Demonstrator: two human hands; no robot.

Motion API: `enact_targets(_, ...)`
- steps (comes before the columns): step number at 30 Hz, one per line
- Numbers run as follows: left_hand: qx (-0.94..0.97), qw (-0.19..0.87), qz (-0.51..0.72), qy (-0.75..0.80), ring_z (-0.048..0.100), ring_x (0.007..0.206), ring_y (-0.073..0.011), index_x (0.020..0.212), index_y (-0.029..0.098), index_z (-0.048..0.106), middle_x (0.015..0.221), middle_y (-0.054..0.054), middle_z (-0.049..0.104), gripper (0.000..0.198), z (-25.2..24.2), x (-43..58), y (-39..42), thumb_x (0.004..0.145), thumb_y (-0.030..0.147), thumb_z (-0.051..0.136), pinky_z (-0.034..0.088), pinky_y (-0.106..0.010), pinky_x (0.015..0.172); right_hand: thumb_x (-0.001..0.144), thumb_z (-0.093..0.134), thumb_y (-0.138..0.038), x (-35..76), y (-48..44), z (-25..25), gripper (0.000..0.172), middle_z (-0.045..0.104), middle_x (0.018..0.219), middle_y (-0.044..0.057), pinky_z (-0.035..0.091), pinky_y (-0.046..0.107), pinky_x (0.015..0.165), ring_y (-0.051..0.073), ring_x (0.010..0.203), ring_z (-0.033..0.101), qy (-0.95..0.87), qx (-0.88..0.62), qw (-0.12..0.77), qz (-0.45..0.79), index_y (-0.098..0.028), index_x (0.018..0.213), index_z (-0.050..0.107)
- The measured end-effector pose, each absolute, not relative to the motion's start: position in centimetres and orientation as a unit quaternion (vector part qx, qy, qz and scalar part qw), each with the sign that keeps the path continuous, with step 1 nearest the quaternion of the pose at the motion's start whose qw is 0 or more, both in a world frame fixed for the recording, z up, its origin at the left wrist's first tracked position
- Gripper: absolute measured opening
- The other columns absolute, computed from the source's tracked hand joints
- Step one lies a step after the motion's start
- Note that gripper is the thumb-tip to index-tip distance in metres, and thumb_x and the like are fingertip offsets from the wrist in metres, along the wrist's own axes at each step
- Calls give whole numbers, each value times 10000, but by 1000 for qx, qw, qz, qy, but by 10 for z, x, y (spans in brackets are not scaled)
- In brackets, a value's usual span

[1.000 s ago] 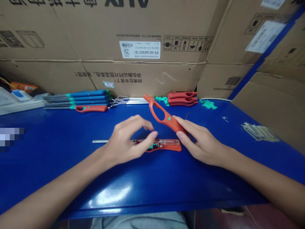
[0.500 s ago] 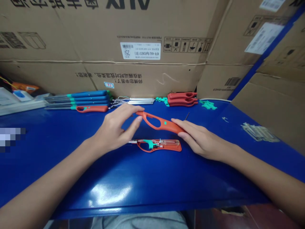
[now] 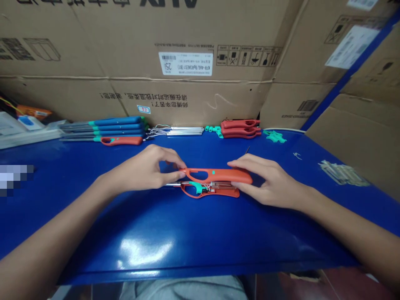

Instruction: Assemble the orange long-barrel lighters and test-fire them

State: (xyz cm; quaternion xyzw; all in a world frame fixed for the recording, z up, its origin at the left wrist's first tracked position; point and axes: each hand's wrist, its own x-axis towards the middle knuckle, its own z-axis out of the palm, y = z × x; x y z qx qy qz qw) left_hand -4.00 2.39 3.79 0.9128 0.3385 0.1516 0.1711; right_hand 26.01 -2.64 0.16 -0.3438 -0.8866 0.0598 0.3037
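Observation:
An orange lighter shell half [image 3: 225, 175] with a small green spot lies level between my two hands. My left hand [image 3: 150, 168] pinches its narrow left tip between thumb and fingers. Around its wide right end are the thumb and fingers of my right hand [image 3: 265, 179]. Just below and partly covered by it is the other half, an open lighter body [image 3: 229, 193] on the table. Inside that body show a green trigger [image 3: 197, 187], white wires and a clear fuel tank. Its metal tube [image 3: 172, 184] runs left under my left hand.
Along the back stand a stack of blue lighters [image 3: 121, 127], an orange lighter [image 3: 121, 141], metal tubes [image 3: 186, 131], red shells [image 3: 239, 129] and green parts [image 3: 275, 136]. Clear tanks [image 3: 343, 173] lie right. Cardboard [image 3: 203, 100] walls the blue table [image 3: 200, 237].
Both hands have brought the orange shell half down towards me, from above the open body to right against its far side. The shell has turned from slanting to nearly level.

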Motion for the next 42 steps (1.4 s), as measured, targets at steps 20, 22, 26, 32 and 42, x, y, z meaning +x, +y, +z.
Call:
enact_targets(20, 927, 169, 49, 332, 683, 748, -162, 844, 276, 770, 873, 8, 743, 120, 33, -48, 30, 790, 327, 677, 521, -248, 685, 874, 652, -372, 250, -33, 0, 338, 661, 1059, 101, 532, 349, 867, 214, 971, 627, -899, -366, 205, 122, -165, 1141, 642)
enact_targets(22, 926, 169, 42, 334, 682, 749, -166, 846, 276, 769, 869, 5, 743, 122, 33, -48, 31, 792, 330, 674, 523, -253, 682, 878, 645, -378, 249, -33, -1, 353, 657, 1069, 103, 534, 357, 871, 216, 978, 625, -898, -373, 198, 125, -168, 1162, 634)
enact_targets(26, 928, 168, 37, 330, 683, 744, -166, 838, 270, 767, 865, 3, 745, 119, 33, -48, 31, 795, 319, 668, 521, -248, 669, 887, 628, -364, 249, -33, -2, 351, 651, 1090, 103, 535, 359, 882, 217, 992, 626, -896, -379, 193, 129, -178, 1185, 624)
enact_targets(32, 927, 165, 31, 336, 681, 737, -160, 842, 269, 766, 854, 12, 744, 123, 33, -48, 31, 791, 311, 663, 511, -233, 653, 886, 621, -358, 250, -33, -1, 372, 645, 1114, 107, 524, 365, 907, 219, 1015, 618, -897, -382, 184, 128, -168, 1205, 619)
enact_targets(42, 916, 174, -8, 362, 665, 797, -154, 889, 242, 767, 907, 12, 738, 172, 37, -47, 29, 802, 339, 655, 484, -236, 710, 912, 586, -357, 249, -34, 0, 386, 639, 1119, 102, 510, 346, 924, 206, 1029, 610, -893, -385, 186, 140, -146, 1233, 623)
